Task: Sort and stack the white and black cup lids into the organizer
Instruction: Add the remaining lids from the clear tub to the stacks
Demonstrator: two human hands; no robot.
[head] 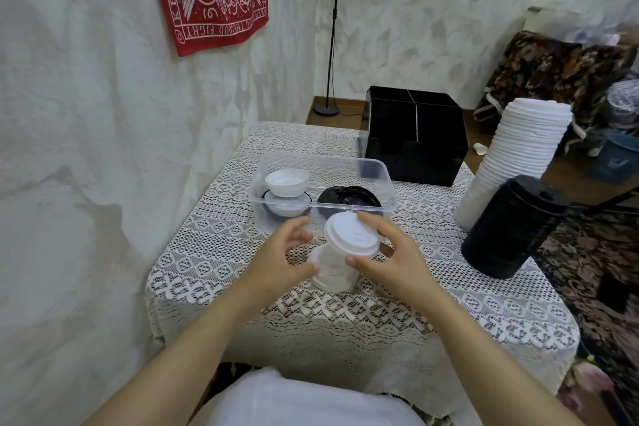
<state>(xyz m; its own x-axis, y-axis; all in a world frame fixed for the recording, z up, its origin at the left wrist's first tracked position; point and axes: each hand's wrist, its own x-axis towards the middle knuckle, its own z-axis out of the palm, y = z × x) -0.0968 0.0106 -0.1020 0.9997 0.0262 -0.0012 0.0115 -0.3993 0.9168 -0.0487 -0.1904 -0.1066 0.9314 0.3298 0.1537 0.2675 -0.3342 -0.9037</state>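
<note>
Over the table [432,315], right hand [392,261] pinches tilted white lid [351,233], left hand [276,261] grips stack [332,275]

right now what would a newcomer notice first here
The right hand pinches a tilted white lid over a short white stack by the left hand, centre-frame. At the right edge of the table lean a tall white lid stack and a black lid stack; the black organizer stands behind.
</note>
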